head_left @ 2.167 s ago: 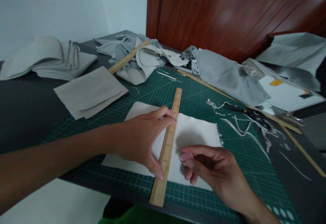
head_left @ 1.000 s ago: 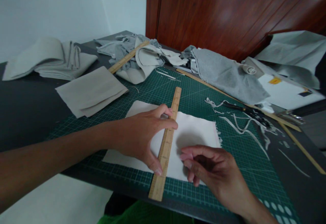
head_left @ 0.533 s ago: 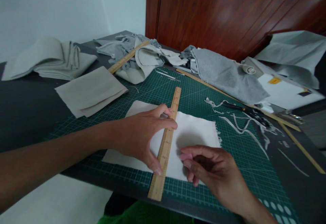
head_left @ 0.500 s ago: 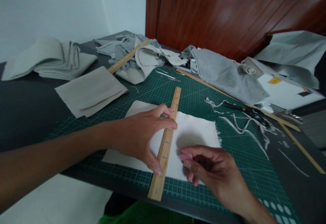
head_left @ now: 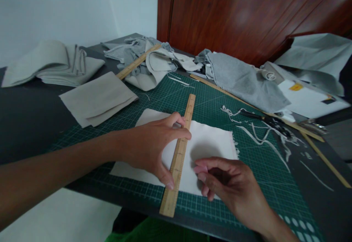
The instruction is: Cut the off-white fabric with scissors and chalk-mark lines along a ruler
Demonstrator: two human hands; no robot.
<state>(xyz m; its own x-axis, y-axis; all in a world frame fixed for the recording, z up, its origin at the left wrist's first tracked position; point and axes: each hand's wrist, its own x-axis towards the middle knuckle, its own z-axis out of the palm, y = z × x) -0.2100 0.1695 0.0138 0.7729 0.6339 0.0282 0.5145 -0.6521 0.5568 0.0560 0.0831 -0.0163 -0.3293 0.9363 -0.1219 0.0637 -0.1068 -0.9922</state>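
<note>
A wooden ruler lies slantwise across a piece of white fabric, its near end reaching past the cloth to the table edge. My left hand holds the ruler against the fabric, thumb on the near part and fingertips farther up, with a wide gap between them. Right of the ruler, my right hand pinches a small pink piece of tailor's chalk between thumb and fingers, above the cloth. The fabric's right edge is frayed. Under both lies a green cutting mat.
Folded grey-beige cloth lies at the left, with a folded stack behind. Crumpled fabric and another ruler are at the back. Black-handled scissors, fabric strips and a white sewing machine are on the right.
</note>
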